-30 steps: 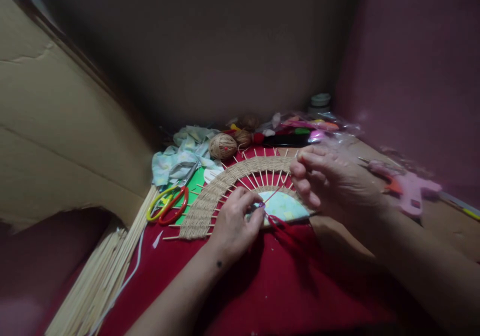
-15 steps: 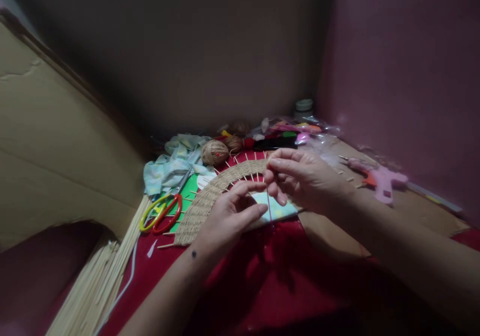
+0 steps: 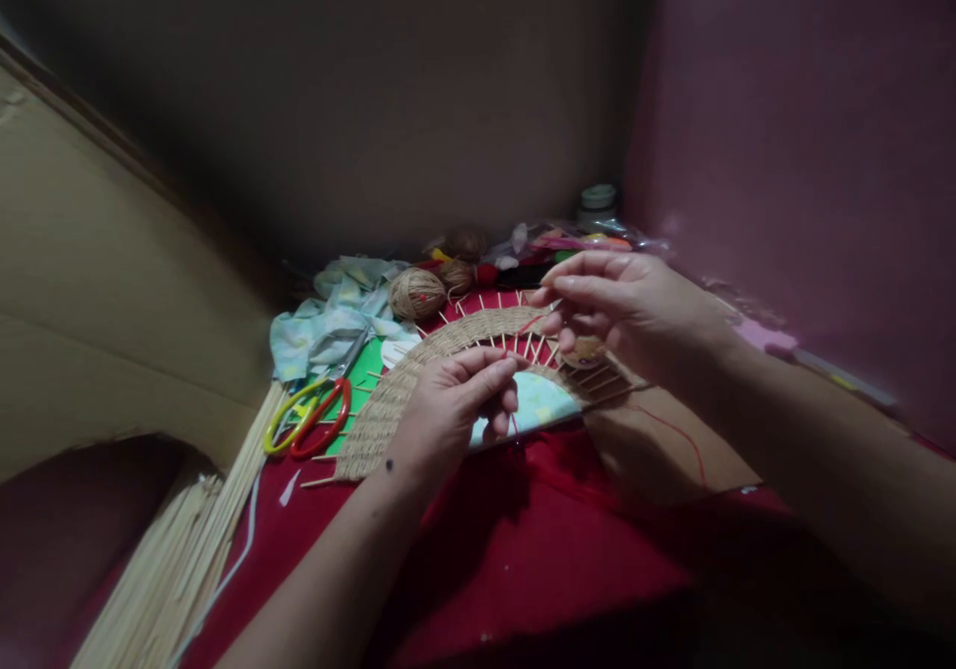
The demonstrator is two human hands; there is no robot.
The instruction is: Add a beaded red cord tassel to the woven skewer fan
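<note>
My left hand [image 3: 469, 395] is closed in a pinch on a thin red thread [image 3: 530, 325], above the inner edge of a woven half-ring [image 3: 373, 428] of tan twine on thin wooden sticks. The thread rises to my right hand [image 3: 612, 301], whose thumb and forefinger are pinched together over the far right part of the weave. Any small tool at those fingertips is too fine to make out. A pale blue patterned half-round panel [image 3: 542, 400] lies inside the weave's curve, partly behind my left hand. My right hand and forearm hide some of the weave's right end.
Scissors [image 3: 321, 418] with yellow and red handles lie left of the weave, by a bundle of wooden strips [image 3: 179, 540]. Behind are crumpled cloth [image 3: 314, 340], a twine ball [image 3: 416, 295] and plastic bags. A pink glue gun [image 3: 766, 335] is mostly hidden by my right arm.
My hands have moved apart, the right one up and to the right. My left fingers have closed on the thread. More red thread shows at the right, and the view has shifted slightly.
</note>
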